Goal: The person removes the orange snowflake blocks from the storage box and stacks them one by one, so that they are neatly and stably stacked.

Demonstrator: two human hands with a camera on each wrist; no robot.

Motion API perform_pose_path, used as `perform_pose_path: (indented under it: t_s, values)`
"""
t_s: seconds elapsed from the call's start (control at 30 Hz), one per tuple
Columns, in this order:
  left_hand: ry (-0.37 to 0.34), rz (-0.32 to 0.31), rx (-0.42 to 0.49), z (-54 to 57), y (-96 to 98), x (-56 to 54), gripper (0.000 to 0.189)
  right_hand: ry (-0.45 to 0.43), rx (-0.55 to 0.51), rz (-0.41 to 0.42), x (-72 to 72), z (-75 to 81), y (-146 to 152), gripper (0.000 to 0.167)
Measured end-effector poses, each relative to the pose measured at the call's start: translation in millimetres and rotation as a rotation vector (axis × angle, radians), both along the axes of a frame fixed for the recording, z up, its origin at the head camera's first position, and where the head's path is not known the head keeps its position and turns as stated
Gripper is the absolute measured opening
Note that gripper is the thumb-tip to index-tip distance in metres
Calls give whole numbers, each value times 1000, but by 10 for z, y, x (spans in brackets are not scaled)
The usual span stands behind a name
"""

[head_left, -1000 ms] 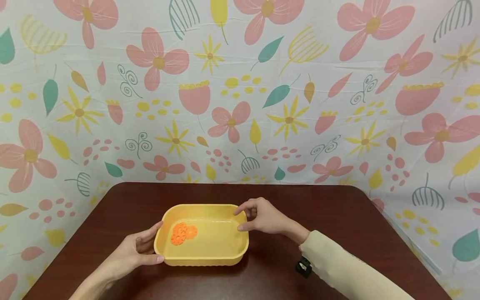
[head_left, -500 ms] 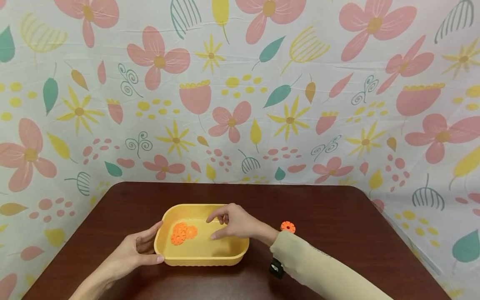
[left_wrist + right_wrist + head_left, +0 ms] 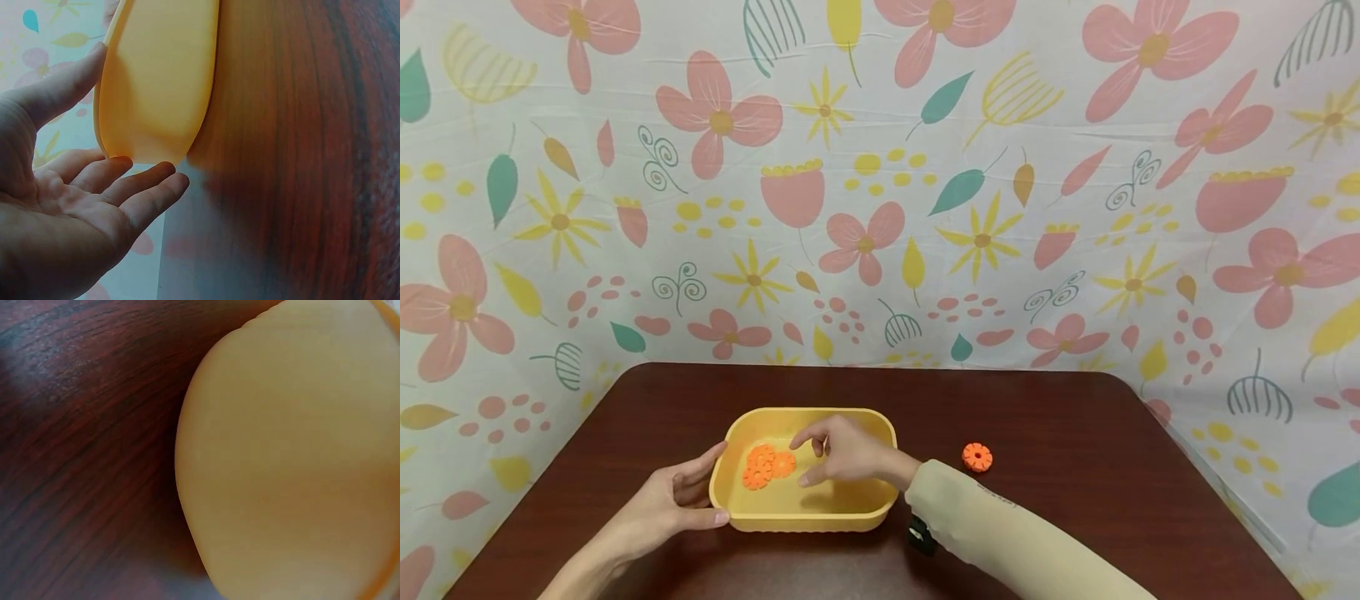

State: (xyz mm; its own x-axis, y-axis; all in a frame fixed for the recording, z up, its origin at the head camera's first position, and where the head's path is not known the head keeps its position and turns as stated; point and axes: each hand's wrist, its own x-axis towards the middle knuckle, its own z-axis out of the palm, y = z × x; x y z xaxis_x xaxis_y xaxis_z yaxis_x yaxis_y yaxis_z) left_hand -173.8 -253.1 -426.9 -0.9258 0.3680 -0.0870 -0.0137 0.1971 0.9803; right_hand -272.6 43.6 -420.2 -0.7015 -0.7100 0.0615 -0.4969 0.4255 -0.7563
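Note:
My left hand [image 3: 664, 498] holds the left end of a yellow plastic basin [image 3: 805, 522], its thumb and fingers spread at that end. In the left wrist view, the left hand [image 3: 81, 194] has its thumb along the rim and its fingertips at the basin's end [image 3: 156, 81]. Orange notched plastic discs [image 3: 758, 473] lie grouped at the basin's left inside. My right hand [image 3: 842, 450] reaches over the basin with thumb and index finger apart and nothing between them, just right of the discs. The right wrist view shows only the basin's outer wall [image 3: 281, 456], with the right hand hidden.
Another orange notched disc [image 3: 977, 457] lies on the dark brown table [image 3: 1060, 500], right of the basin. A flowered cloth [image 3: 880, 208] hangs behind the table's far edge. A dark device [image 3: 921, 535] sits under the right sleeve [image 3: 992, 517].
The right hand has moved left from the basin's right rim to near the grouped discs. The disc on the table has come into view from behind the right arm. The left hand stays put.

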Motion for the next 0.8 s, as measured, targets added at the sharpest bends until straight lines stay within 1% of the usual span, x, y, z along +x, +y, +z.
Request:
perform_pose_path:
  t_s: [0.13, 0.2, 0.37, 0.6, 0.8]
  values:
    - [3, -12, 3, -4, -5, -1, 95, -39, 6, -8, -15, -57, -58, 46]
    - [10, -15, 3, -2, -8, -3, 95, -38, 21, -16, -16, -79, -85, 47]
    - [26, -16, -3, 2, -11, -3, 94, -11, 69, -30, -10, -124, -143, 51]
    - [25, -12, 2, -2, -13, -8, 95, 28, 116, -45, -41, -160, -199, 53]
    - [18, -8, -2, -8, -17, -11, 95, 67, 170, -23, -58, -184, -237, 52]
